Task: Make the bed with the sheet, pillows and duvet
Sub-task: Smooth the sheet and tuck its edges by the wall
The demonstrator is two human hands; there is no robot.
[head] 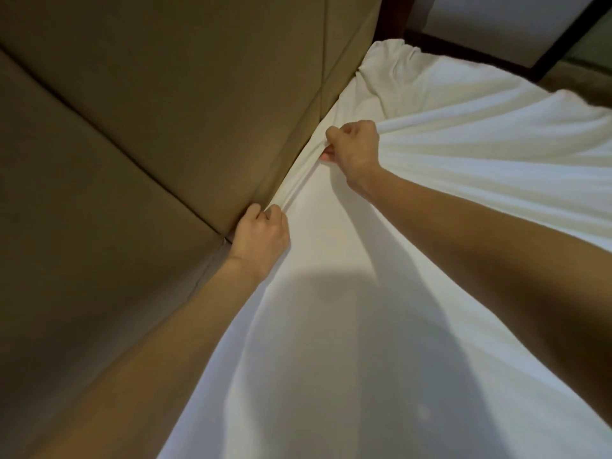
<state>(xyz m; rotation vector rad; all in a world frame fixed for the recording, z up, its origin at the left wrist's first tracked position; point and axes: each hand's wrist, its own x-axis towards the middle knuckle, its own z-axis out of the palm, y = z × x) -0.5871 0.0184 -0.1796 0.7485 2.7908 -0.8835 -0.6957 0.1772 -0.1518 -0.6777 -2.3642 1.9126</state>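
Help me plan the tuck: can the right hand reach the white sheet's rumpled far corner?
Probably: nothing lies between the right hand and the white sheet's far corner, though it grips the edge beside the tan padded headboard.

Sheet: white cloth, matt, smooth where drawn flat, finely creased where gathered. Towards the right the white cloth is seen ribbed with folds and slightly fuzzier. Headboard: tan upholstery, matt, padded, divided into panels by sunken seams. Frame behind the bed: apparently dark wood, a faint sheen noted.
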